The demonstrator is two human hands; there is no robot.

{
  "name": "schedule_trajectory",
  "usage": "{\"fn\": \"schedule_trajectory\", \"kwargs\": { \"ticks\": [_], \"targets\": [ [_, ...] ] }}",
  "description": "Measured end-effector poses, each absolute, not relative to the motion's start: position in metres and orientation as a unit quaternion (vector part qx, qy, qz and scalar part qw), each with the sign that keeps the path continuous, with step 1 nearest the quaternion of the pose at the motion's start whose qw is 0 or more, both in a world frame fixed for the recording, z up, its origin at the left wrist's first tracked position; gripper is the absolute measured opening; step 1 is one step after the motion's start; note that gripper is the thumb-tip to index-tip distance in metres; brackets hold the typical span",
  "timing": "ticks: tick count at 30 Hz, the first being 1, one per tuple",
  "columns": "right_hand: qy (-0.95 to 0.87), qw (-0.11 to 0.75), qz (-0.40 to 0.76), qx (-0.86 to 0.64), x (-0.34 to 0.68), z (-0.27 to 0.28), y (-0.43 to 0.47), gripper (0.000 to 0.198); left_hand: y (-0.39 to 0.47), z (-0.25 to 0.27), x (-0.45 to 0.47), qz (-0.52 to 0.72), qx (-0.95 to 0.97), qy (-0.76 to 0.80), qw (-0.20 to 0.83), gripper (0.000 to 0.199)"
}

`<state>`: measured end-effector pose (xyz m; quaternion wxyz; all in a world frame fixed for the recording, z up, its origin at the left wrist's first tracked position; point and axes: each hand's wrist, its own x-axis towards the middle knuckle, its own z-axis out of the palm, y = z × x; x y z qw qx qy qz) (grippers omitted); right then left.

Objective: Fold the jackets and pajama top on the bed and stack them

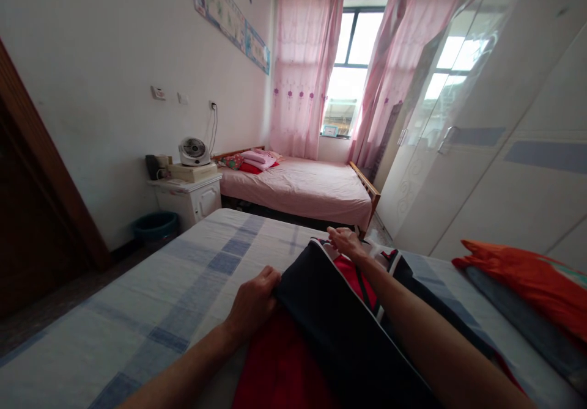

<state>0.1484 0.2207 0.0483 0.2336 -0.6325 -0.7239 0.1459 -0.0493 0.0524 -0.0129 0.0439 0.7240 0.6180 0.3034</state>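
A dark navy and red jacket (339, 311) with white piping lies partly spread on the bed in front of me. My left hand (257, 296) is closed on the jacket's left edge, where the navy cloth folds over the red. Farther up, my right hand (345, 241) pinches the garment near its collar end, with the fingers closed. My right forearm crosses over the red inside of the jacket. The lower part of the garment runs out of view at the bottom.
The near bed has a white and blue checked sheet (192, 274). Folded orange cloth (518, 274) lies at its right side. Beyond stand a second bed (302, 186) with a pink sheet, a white nightstand (197, 198) with a fan (194, 151), a bin (156, 227) and a wardrobe (458, 183).
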Motion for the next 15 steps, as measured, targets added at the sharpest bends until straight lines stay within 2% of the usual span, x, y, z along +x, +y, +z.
{"fn": "schedule_trajectory", "kwargs": {
  "ticks": [5,11,15],
  "targets": [
    [-0.759,0.208,0.112,-0.607,0.13,0.038,0.213,0.026,0.049,-0.011,-0.049,0.292,0.726,0.622,0.033,0.01],
    [-0.752,0.211,0.088,-0.618,0.135,0.048,0.218,0.031,0.054,-0.007,-0.053,0.258,0.693,0.672,0.033,0.011],
    [-0.811,0.221,0.078,-0.536,0.152,0.05,0.176,0.039,0.047,-0.004,-0.053,0.251,0.684,0.684,0.043,0.023]
  ]
}}
